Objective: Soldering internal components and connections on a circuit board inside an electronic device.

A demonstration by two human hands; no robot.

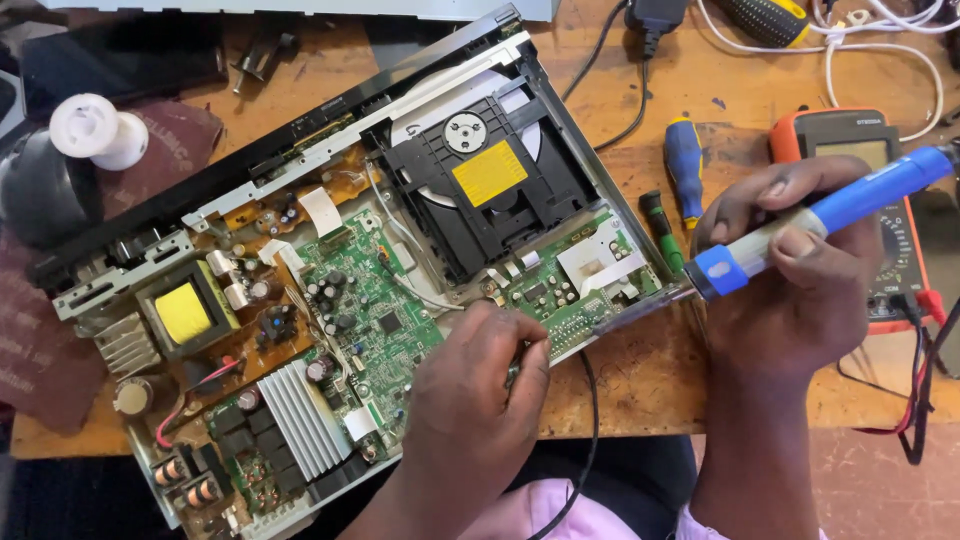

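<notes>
Starting at the far left, a white plastic spool (97, 130) sits on a dark red cloth (40, 340) at the edge of the wooden table (650, 370). Next comes the opened disc player chassis (300, 260), lying diagonally across the table, lid off: a yellow-topped transformer (185, 312) on the brown power board, a ribbed silver heat sink (300, 418) below it, then the green circuit board (375, 310), and the black disc drive with a yellow label (490, 172) up top. The left hand (470, 395) rests on the near edge of the green board, fingers curled down onto it; whether they pinch anything I cannot tell. Moving right, the metal tip of the blue-handled soldering iron (830, 210) points at the right end of the green board, right by the left hand's fingertips. The right hand (800, 290) is wrapped round that iron's handle, thumb and fingers closed on it. Behind the right hand lie a blue screwdriver (685, 165), a small green screwdriver (660, 230), and an orange multimeter (860, 150) with red and black leads.
</notes>
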